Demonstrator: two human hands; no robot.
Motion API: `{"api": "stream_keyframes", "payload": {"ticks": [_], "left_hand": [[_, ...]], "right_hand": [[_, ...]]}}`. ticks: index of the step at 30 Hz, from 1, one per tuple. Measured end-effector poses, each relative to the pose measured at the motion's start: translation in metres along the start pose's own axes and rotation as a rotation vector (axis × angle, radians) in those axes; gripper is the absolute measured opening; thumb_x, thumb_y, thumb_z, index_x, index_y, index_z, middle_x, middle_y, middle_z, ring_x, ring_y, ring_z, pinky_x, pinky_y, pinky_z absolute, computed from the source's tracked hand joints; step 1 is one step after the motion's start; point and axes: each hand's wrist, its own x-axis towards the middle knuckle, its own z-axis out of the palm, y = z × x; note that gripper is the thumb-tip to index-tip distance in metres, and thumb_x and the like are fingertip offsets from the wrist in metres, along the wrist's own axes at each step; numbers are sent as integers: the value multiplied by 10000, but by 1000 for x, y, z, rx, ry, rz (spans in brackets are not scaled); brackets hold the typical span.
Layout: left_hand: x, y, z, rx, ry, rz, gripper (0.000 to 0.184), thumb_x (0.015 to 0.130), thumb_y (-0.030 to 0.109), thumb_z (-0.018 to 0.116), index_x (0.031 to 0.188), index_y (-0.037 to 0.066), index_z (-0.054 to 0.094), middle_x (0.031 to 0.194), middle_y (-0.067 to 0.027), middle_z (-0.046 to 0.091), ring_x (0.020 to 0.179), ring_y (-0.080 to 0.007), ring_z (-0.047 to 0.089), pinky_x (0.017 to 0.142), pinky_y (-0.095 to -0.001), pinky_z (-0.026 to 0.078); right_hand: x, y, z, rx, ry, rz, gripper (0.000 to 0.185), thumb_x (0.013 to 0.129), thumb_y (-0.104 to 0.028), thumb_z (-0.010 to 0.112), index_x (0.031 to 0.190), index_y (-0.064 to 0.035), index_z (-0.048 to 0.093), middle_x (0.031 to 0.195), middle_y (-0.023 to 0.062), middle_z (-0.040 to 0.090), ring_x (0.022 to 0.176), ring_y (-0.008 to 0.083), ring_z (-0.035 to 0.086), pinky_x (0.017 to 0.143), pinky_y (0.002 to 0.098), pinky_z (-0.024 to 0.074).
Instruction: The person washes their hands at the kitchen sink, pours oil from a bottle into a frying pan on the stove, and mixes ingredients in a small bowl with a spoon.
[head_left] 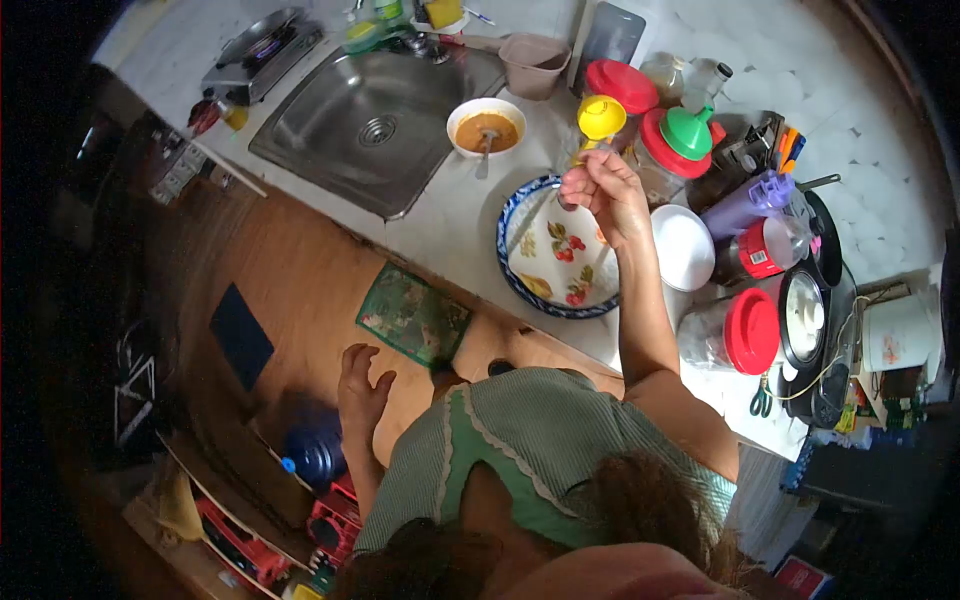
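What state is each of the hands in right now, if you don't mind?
Left hand: open, nothing visible in it.
Right hand: fingers curled above the fruit-patterned dish; whether it grips anything cannot be told.

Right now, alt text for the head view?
A person's right hand is raised over a blue-rimmed, fruit-patterned dish on a kitchen counter, between a bowl of orange-brown food and red-lidded containers; any held object is unclear. The left hand is open, away from the counter.
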Motion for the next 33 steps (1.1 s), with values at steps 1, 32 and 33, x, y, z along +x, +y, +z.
{"api": "stream_keyframes", "payload": {"ticks": [1,32,33], "left_hand": [[19,-11,-2,-20,-13,29,434,696,64,716,1089,29,535,1178,-155,498,980,-330,567,786,-371,507],[308,-84,-36,-101,-517,614,404,707,64,690,1075,18,532,1222,-137,480,1037,-350,543,831,-401,462],[310,-79,-36,-94,-500,642,408,700,56,694,1073,21,532,1221,-136,479,1034,-351,544,829,-404,462]], "right_hand": [[6,1,5,30,7,-1,316,928,-273,495,1111,-17,520,937,163,642,810,231,651,707,319,543],[19,60,94,-534,492,10,192,849,-82,607,1030,-32,572,838,26,609,751,121,594,682,242,480],[17,58,90,-528,495,8,194,850,-81,606,1034,-30,571,839,27,610,758,122,596,685,243,480]]}}
